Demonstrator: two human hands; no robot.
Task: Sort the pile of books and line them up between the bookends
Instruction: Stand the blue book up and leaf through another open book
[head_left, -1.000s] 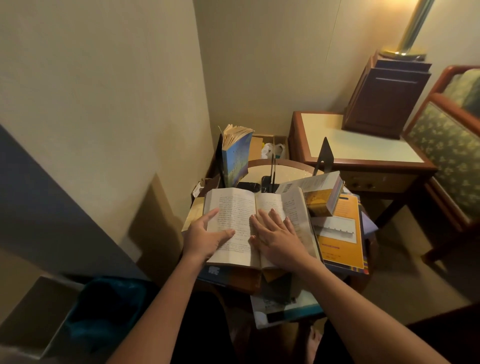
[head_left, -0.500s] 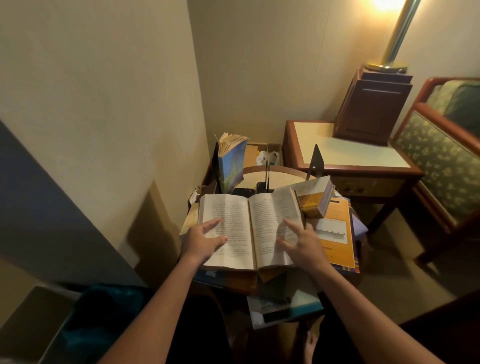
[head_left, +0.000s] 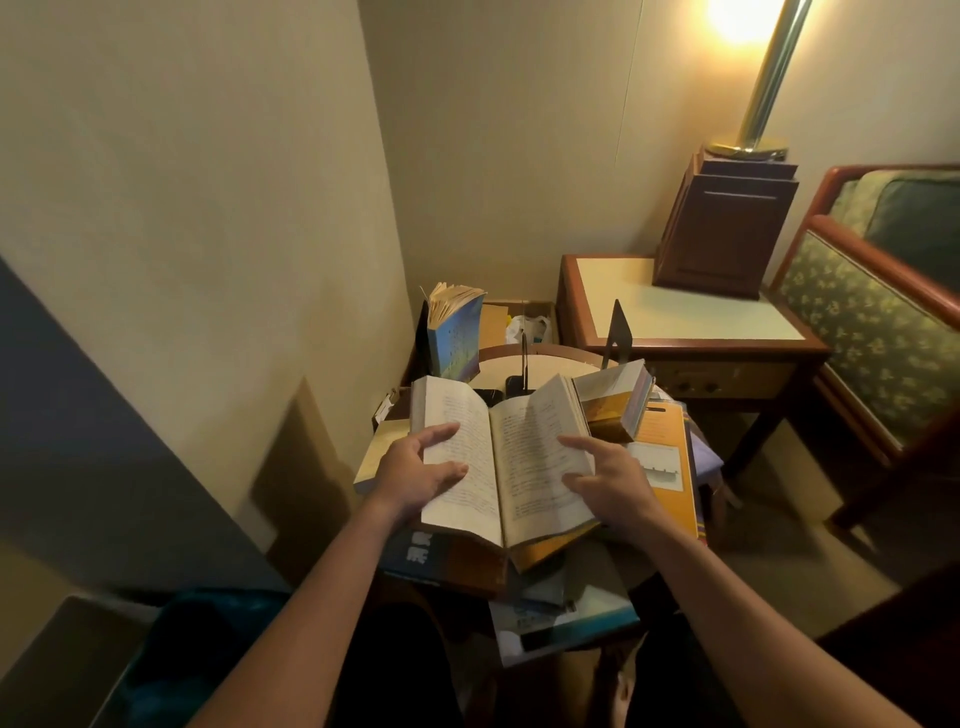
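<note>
Nearest, bare forearms cut off at the lower edge. Left hand (head_left: 410, 467) gripping the left half of an open book (head_left: 519, 467), forefinger and thumb spread on the page, other fingers hidden beneath. Right hand (head_left: 615, 486) likewise on the right half, forefinger straight, the rest out of sight. Held in a shallow V over the pile of books (head_left: 447, 561), titles unreadable. Just right, an orange book (head_left: 670, 467) under a thick yellow book (head_left: 615, 402). Farther, on the round tabletop (head_left: 550, 361), a blue book (head_left: 457, 340) upright, half hiding a dark bookend (head_left: 423, 338). Well apart at right, a second bookend (head_left: 617, 332).
</note>
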